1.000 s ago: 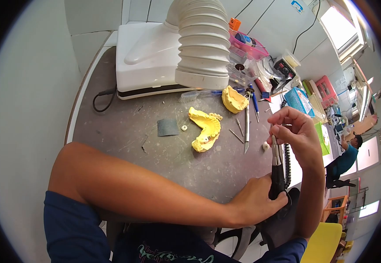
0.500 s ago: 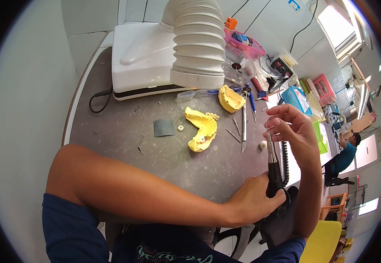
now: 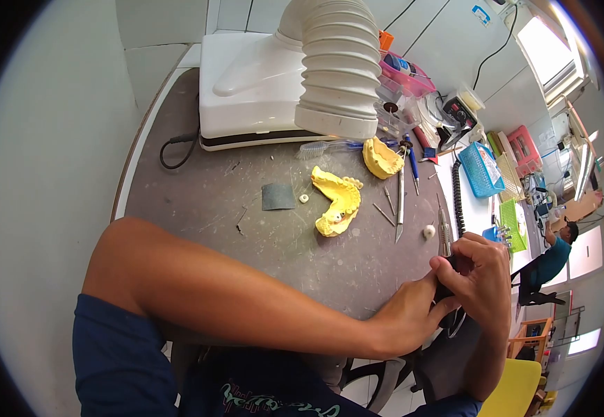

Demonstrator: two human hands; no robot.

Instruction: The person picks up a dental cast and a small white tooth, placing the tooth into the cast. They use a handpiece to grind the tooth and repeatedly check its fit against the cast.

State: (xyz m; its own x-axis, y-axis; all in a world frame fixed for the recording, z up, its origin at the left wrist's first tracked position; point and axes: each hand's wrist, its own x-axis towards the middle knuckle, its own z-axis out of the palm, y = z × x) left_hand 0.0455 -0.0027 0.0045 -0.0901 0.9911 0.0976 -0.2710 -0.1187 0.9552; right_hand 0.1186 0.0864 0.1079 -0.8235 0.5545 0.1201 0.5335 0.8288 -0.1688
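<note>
My left hand (image 3: 407, 313) is closed around the lower black body of a dental handpiece (image 3: 445, 233), whose metal nose points away from me. My right hand (image 3: 481, 278) has its fingers curled round the upper part of that black body, just behind the metal. A small round white tip (image 3: 429, 231) lies beside the nose. Left of it are a slim metal knife (image 3: 401, 198) and thin burs (image 3: 384, 214). A yellow dental cast (image 3: 344, 201) rests mid-table, with a second, paler cast (image 3: 383, 160) behind it. A small white crown (image 3: 304, 199) lies near grey sandpaper (image 3: 278, 197).
A white dust extractor (image 3: 246, 90) with a ribbed hose (image 3: 340, 76) stands at the back. A brush (image 3: 312, 150) lies before it. A coiled black cord (image 3: 458, 201), blue basket (image 3: 479, 174) and green basket (image 3: 512, 229) are at right. Another person (image 3: 552, 260) works farther off.
My right hand has moved down from the handpiece's tip to its black body and closed there. My left hand stays around the handpiece. The view has shifted slightly.
</note>
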